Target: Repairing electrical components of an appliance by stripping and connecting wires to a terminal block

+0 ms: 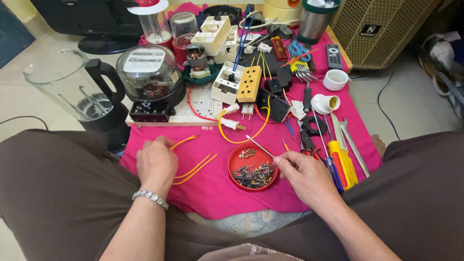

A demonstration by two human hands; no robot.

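My left hand (155, 163) rests on the pink cloth (212, 193) with its fingers closed on short yellow wires (194, 168) that fan out to the right. My right hand (304, 175) pinches a thin metal-tipped screwdriver (259, 146) whose tip points up and left, just above a red round lid (253, 167) holding several screws and small metal parts. A bracelet sits on my left wrist.
Behind the lid lie a yellow socket block (249, 83), white socket housings (226, 83), a white plug on a yellow cord (232, 124) and a perforated board with a round meter (150, 72). Screwdrivers, a wrench and pliers (338, 159) lie right. A glass blender jug (72, 87) stands left.
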